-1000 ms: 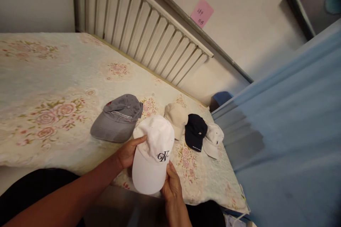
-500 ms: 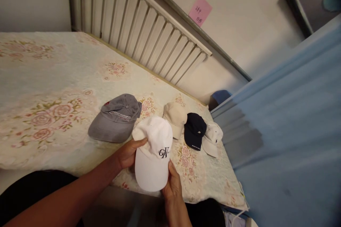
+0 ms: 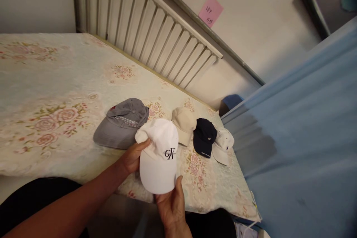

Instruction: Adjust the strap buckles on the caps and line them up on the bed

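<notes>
A white baseball cap [image 3: 158, 160] with a dark monogram on its front hangs over the near edge of the bed, brim toward me. My left hand [image 3: 137, 155] grips the side of its crown, thumb on top. Below the brim is my right hand [image 3: 172, 201], palm up, its thumb spread away from the cap. The brim hides part of its fingers, so I cannot tell whether they touch. Just left of the white cap lies a grey cap [image 3: 122, 124]. To the right are a beige cap [image 3: 184, 122], a black cap [image 3: 204, 135] and an off-white cap [image 3: 223, 143].
A flowered bedsheet [image 3: 78, 78] covers the bed. Along the back runs a slatted metal rail [image 3: 156, 29] against the wall. A blue curtain [image 3: 301, 137] closes off the right side. A pink note [image 3: 211, 10] is stuck on the wall.
My right hand has slid from the brim's right side to below it, and its thumb has come off the cap. The white cap has shifted slightly up and left.
</notes>
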Demonstrator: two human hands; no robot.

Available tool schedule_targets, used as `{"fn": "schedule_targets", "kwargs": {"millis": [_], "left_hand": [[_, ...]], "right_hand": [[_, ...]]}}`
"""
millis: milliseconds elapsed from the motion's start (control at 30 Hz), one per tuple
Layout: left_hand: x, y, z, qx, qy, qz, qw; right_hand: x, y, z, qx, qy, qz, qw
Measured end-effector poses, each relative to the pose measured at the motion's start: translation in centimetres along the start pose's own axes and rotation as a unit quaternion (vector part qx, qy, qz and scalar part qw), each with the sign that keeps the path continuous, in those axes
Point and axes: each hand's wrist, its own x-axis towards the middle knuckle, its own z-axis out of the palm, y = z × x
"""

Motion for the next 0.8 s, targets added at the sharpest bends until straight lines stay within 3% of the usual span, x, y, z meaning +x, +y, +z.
{"fn": "schedule_targets", "kwargs": {"millis": [100, 233, 400, 567, 800], "left_hand": [[0.1, -0.6, 0.0, -0.003, -0.01, 0.031, 0.999], [-0.2, -1.4, 0.2, 0.016, -0.047, 0.024, 0.998], [0.0, -1.0, 0.3, -0.02, -0.088, 0.053, 0.995], [0.3, 0.1, 0.5, -0.054, -0.058, 0.129, 0.989], [0.5, 0.7, 0.2, -0.087, -0.055, 0.132, 0.986]], "right_hand": [[-0.7, 0.6, 0.6, -0.001, -0.02, 0.029, 0.999], [-0.6, 1.2, 0.9, -0.011, 0.007, 0.069, 0.998], [0.2, 0.8, 0.8, -0.012, 0.056, 0.042, 0.997], [0.9, 0.0, -0.1, -0.017, 0.068, 0.006, 0.998], [1.3, -0.6, -1.0, 0.004, 0.069, 0.005, 0.998]]}}
